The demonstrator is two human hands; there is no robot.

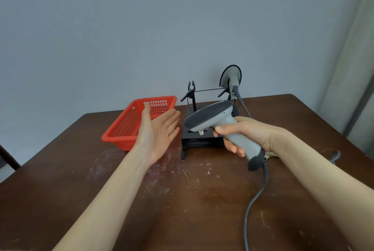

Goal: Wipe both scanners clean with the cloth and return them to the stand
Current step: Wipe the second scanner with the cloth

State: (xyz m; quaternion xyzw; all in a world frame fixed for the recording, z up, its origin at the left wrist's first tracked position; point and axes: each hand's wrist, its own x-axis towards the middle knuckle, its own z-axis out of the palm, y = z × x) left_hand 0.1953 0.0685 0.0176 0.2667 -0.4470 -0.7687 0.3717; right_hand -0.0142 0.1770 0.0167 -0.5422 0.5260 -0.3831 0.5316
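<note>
My right hand (250, 134) grips the handle of a grey scanner (218, 121) with a dark head, held above the table in front of the black stand (202, 139). Its grey cable (255, 200) hangs from the handle end to the table. A second scanner (230, 77) sits upright in the stand's right clamp, at the back. The stand's left clamp (191, 88) holds nothing. My left hand (159, 129) is flat with straight fingers, palm turned right, just left of the held scanner's head and not touching it. A scrap of beige cloth (270, 155) peeks out under my right wrist.
A red plastic basket (129, 127) stands left of the stand, behind my left hand. The brown table (182, 200) is scuffed with pale marks. A grey wall is close behind. A cable end (335, 155) lies near the table's right edge.
</note>
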